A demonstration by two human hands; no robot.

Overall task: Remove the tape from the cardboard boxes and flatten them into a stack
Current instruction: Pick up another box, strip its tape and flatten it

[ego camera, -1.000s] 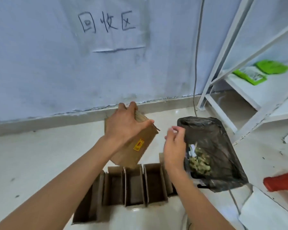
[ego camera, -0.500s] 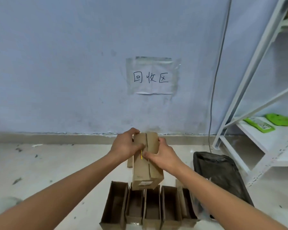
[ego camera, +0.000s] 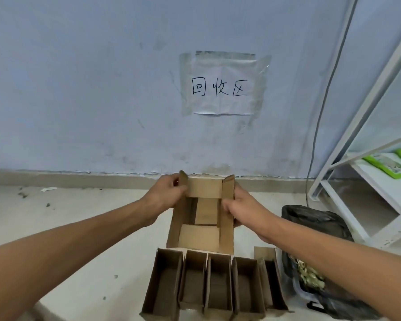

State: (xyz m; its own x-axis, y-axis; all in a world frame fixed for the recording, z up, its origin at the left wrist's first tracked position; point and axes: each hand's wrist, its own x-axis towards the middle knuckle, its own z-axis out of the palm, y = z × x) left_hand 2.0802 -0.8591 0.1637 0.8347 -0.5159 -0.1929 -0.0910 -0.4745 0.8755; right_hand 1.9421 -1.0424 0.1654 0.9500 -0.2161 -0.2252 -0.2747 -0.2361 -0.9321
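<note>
Grip: our left hand (ego camera: 166,196) and right hand (ego camera: 237,206) clasp the opened box (ego camera: 202,216) by its side flaps.
Room: open boxes (ego camera: 213,286) just below our fingers.
Hidden: right fingertips behind flap.

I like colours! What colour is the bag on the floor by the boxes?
The bag is black, a crinkly plastic one. The head view shows it.

Both hands, the left hand (ego camera: 166,195) and right hand (ego camera: 237,208), grip the side flaps of an opened cardboard box (ego camera: 200,218) above a row of open boxes (ego camera: 208,286) beside a black bag (ego camera: 320,228).
</note>
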